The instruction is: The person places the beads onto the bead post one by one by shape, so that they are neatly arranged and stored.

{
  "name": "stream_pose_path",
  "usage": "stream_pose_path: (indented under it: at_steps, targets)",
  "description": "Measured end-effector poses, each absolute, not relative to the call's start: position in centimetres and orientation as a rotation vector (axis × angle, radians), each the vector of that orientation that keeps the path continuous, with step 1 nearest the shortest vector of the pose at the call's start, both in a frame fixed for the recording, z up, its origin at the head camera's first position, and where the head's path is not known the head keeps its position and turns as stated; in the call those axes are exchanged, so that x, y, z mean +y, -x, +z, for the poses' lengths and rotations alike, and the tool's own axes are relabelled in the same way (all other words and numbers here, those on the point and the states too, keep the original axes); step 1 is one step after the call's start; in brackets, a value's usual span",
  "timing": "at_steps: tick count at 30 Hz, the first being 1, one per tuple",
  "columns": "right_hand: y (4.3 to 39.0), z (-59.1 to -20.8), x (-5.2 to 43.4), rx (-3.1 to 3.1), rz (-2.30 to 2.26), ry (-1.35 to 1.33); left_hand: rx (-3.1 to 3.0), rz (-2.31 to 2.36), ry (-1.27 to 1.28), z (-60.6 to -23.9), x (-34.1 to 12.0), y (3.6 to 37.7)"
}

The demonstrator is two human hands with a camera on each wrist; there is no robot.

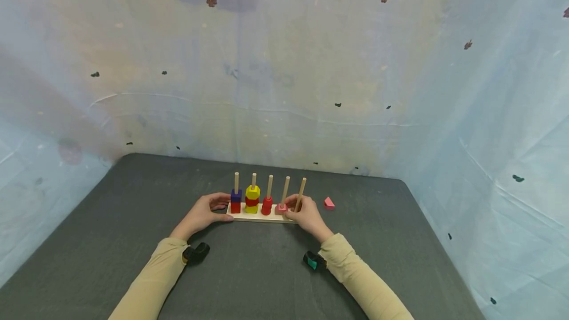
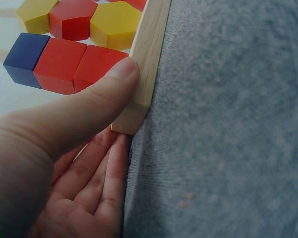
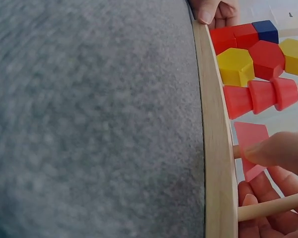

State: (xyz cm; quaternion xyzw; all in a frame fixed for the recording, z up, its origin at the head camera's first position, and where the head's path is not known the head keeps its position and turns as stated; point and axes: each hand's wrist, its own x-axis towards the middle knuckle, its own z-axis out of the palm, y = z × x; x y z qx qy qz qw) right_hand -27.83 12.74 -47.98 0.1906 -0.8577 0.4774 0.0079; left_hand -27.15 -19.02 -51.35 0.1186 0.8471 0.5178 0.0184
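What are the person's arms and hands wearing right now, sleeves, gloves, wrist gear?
Both arms are in long tan sleeves. The left hand and right hand are bare, with no gloves. A small black camera sits under the left wrist; a black and teal camera under the right.

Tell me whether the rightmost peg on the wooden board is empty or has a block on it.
Empty. The rightmost peg rises bare from the wooden board; the right hand rests at its foot, fingers on the pink block on the neighbouring peg.
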Motion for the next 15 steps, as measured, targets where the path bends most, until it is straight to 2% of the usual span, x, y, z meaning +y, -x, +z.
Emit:
stream_pose_path:
  at_steps: [6, 15]
  targets:
    - [27.8, -48.1, 12.7, -2.646, 1.532, -0.625, 2.628, 1.613, -0.366, -51.3, -19.0, 27.3]
    - [25.6, -44.8, 13.1, -2.593, 1.594, -0.75, 2.617, 1.625, -0.37, -51.4, -19.0, 27.2]
